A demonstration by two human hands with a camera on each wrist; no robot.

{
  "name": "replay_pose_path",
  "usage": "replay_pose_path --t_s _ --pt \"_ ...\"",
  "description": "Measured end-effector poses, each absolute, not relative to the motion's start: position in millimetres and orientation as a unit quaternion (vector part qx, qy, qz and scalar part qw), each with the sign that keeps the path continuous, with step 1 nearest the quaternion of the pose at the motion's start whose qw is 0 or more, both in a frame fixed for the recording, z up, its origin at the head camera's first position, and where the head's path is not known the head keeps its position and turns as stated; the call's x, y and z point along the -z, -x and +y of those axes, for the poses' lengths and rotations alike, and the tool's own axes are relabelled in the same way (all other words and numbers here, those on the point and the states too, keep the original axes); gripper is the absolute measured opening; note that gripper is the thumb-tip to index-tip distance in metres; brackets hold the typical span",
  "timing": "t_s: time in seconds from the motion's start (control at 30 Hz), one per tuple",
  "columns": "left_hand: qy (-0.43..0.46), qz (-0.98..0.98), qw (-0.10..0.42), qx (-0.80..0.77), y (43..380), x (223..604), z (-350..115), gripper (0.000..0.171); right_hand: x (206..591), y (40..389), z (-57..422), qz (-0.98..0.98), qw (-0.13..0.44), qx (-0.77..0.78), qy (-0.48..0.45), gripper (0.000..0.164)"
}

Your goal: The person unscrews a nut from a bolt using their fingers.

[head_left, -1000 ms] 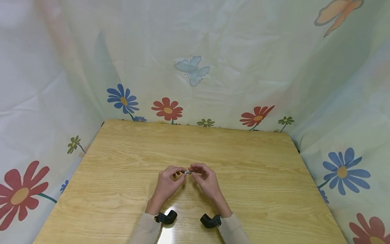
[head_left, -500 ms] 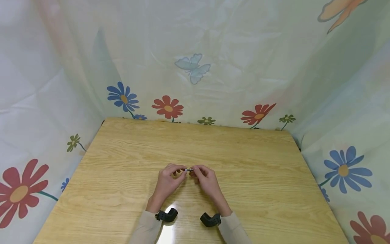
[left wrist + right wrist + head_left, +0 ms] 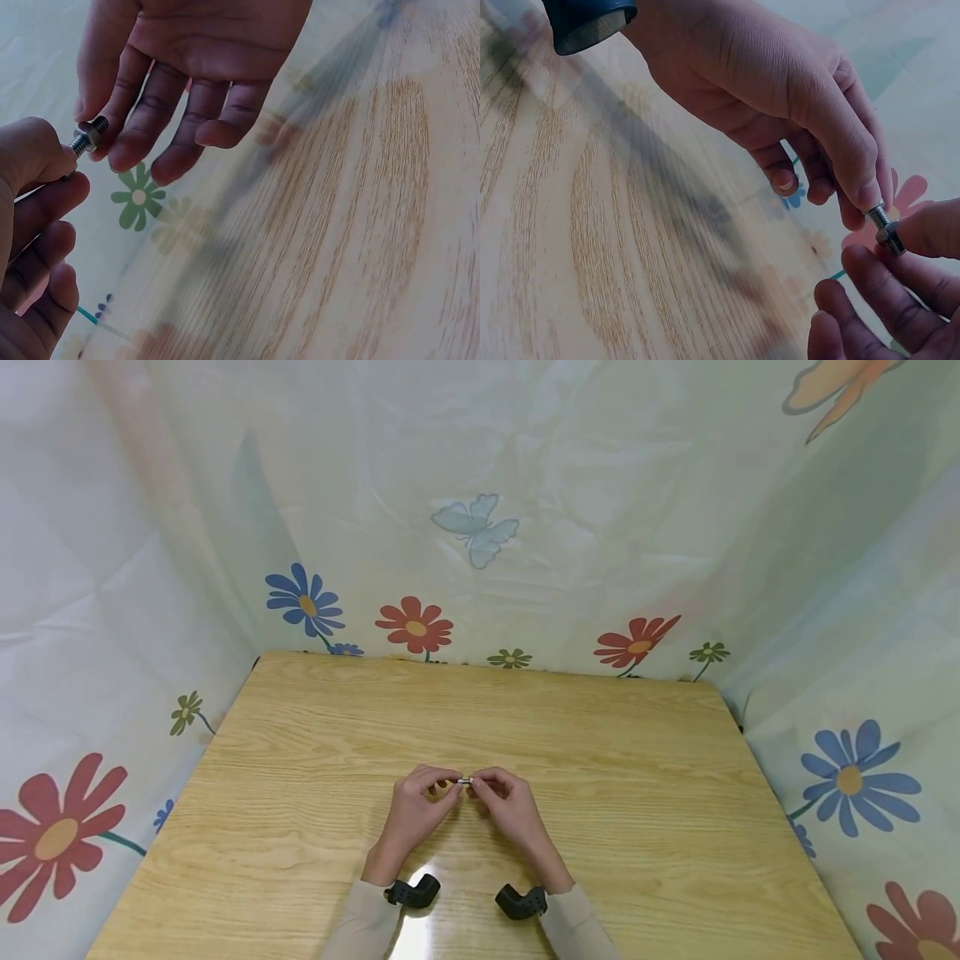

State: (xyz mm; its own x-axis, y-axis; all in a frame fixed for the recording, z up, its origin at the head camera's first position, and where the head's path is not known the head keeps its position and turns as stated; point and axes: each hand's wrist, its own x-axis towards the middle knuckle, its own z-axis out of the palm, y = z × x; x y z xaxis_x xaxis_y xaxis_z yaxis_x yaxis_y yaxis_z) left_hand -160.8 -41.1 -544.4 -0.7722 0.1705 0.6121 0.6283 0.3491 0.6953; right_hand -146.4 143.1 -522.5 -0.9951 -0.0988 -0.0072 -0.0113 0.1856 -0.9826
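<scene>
A small metal bolt (image 3: 877,217) with a hex nut (image 3: 91,133) on its thread lies between both hands, held over the table's middle in the head view. My left hand (image 3: 416,806) pinches one end of the bolt with thumb and index finger, and that end is hidden by the fingertips. From the other side, my right hand (image 3: 513,806) has its thumb and index fingertip at the nut, pinching it. A short piece of thread sticks out beyond the nut in both wrist views. The other fingers of each hand are loosely bent beneath.
A light wooden table (image 3: 600,752) spreads beneath the hands. Behind it and along both sides hangs a pale curtain (image 3: 585,468) printed with flowers and butterflies. Black wrist cameras (image 3: 415,891) sit on both wrists, facing each other above the near part of the tabletop.
My right thumb and index finger have shifted at the nut: spread apart around it earlier, then rolled over it, now drawn slightly back. The left hand keeps its grip almost unmoved.
</scene>
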Motion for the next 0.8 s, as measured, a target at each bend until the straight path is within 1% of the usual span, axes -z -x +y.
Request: replay_pose_path --t_s 0.1,0.33,0.47,0.63,0.8 --pt "0.254 -0.789 0.226 0.511 160.7 544.6 -41.3 0.017 522.2 146.1 142.8 0.769 0.025 0.637 0.044 0.014" --pt "0.254 -0.79 0.227 0.51 161.2 544.4 -41.3 0.018 521.9 146.5 144.0 0.768 -0.004 0.638 0.065 0.014" --pt "0.255 -0.791 0.224 0.509 161.6 543.9 -41.7 0.018 520.9 146.4 144.9 0.755 -0.006 0.651 0.08 0.014" --pt "0.252 -0.792 0.227 0.508 161.5 543.7 -41.8 0.017 520.8 146.6 145.3 0.748 -0.01 0.657 0.094 0.022" --pt "0.251 -0.79 0.233 0.509 161.3 541.5 -40.6 0.016 522.6 146.7 143.5 0.755 0.011 0.652 0.063 0.032"
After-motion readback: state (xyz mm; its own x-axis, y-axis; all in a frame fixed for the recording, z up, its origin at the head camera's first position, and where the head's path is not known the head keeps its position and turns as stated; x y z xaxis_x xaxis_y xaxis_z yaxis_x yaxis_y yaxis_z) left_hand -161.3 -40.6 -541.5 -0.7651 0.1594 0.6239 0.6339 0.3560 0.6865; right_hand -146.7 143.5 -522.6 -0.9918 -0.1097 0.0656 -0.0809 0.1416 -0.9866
